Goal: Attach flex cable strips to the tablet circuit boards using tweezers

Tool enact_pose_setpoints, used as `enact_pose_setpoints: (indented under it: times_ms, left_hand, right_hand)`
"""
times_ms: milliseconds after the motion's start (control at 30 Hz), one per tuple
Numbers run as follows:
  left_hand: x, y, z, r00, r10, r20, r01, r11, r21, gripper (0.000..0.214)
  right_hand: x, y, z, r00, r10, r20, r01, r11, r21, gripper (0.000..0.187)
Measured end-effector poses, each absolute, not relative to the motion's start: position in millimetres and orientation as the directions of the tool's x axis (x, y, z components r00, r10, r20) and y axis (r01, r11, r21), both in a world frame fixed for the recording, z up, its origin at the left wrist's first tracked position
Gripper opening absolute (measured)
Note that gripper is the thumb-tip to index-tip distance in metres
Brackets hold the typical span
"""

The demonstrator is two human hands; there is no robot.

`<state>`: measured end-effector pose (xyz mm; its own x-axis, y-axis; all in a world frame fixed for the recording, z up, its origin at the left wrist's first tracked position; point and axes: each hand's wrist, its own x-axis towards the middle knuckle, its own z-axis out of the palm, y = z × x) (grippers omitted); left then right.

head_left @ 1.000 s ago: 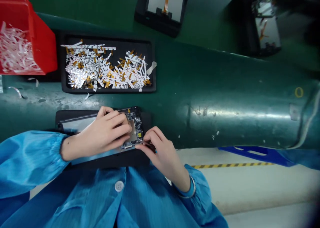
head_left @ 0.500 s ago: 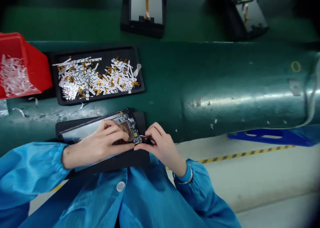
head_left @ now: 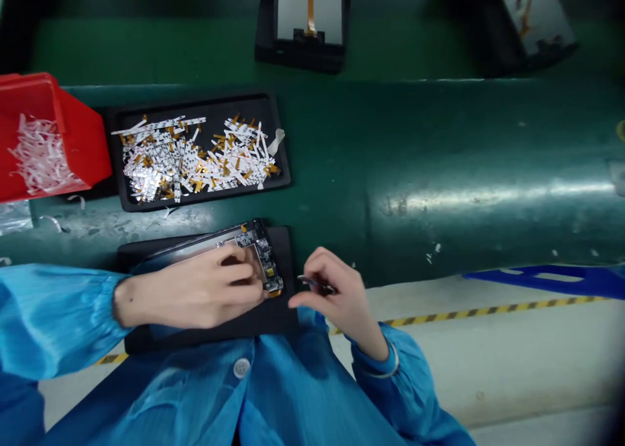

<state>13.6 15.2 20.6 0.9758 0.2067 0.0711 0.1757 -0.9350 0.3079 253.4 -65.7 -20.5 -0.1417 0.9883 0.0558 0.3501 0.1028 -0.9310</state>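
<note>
An opened tablet (head_left: pixel 260 251) lies tilted on a black tray (head_left: pixel 282 316) in front of me, its circuit board with a yellow square showing at the right end. My left hand (head_left: pixel 205 288) rests across the tablet, fingers curled and closed on its lower edge. Beside those fingertips a small orange flex cable (head_left: pixel 276 293) sticks out at the board's corner. My right hand (head_left: pixel 336 286) is apart from the tablet, just right of the tray, closed around dark tweezers (head_left: pixel 317 283) whose metal tip points left. The left palm hides much of the tablet.
Behind the tablet, a black tray (head_left: pixel 286 172) holds many white and orange flex strips. A red bin (head_left: pixel 85 140) of white paper strips stands at the left. Further back are another opened device in a black tray (head_left: pixel 300 56) and a similar one (head_left: pixel 541 55) at the right.
My right hand with the tweezers has moved right, away from the tablet's corner. My left hand stays on the tablet, its fingers more curled. The whole view has shifted slightly.
</note>
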Motion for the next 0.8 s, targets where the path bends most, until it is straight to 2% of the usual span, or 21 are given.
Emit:
enact_pose_setpoints:
  times_ms: [67,100,167,233,300,333,433,533,667,733,800]
  left_hand:
    - [3,20,22,0.982,0.135,0.134,0.096,-0.96,0.262,0.029]
    - [-6,23,24,0.972,0.171,0.161,0.126,-0.958,0.258,0.031]
    - [-30,30,29,0.897,0.395,0.197,0.333,-0.899,0.285,0.03]
    - [-60,34,33,0.759,0.628,0.173,0.572,-0.769,0.285,0.025]
    - [-89,36,32,0.632,0.772,0.064,0.736,-0.624,0.264,0.029]
    - [-101,36,30,0.599,0.801,0.009,0.773,-0.58,0.257,0.039]
    - [-119,31,18,0.603,0.797,-0.036,0.769,-0.57,0.289,0.058]
    - [-115,23,12,0.62,0.784,0.031,0.743,-0.599,0.299,0.057]
    - [-94,8,19,0.592,0.806,0.014,0.788,-0.582,0.2,0.053]
    - [-78,0,23,0.587,0.809,0.027,0.795,-0.582,0.172,0.041]
    - [-57,-8,24,0.64,0.765,0.074,0.738,-0.638,0.221,0.024]
  right_hand:
    - [264,-62,-15,-0.021,1.0,-0.001,0.231,0.004,-0.973,0.033]
    - [270,-59,-12,0.034,0.998,-0.05,0.182,-0.056,-0.982,0.03]
    - [281,-51,-5,0.112,0.983,-0.145,0.109,-0.157,-0.982,0.023]
    - [290,-36,3,0.15,0.969,-0.198,0.07,-0.21,-0.975,0.016]
    - [298,-13,9,0.167,0.959,-0.23,0.01,-0.235,-0.972,0.018]
    - [301,2,12,0.168,0.953,-0.25,-0.035,-0.248,-0.968,0.021]
    - [304,57,21,0.149,0.929,-0.337,-0.181,-0.31,-0.933,0.025]
    - [296,111,26,0.091,0.904,-0.417,-0.27,-0.381,-0.884,0.022]
    - [272,138,20,-0.064,0.925,-0.374,-0.219,-0.378,-0.899,0.017]
    - [260,125,15,-0.114,0.936,-0.333,-0.174,-0.349,-0.921,0.009]
    - [251,99,12,-0.186,0.941,-0.282,-0.053,-0.297,-0.954,0.012]
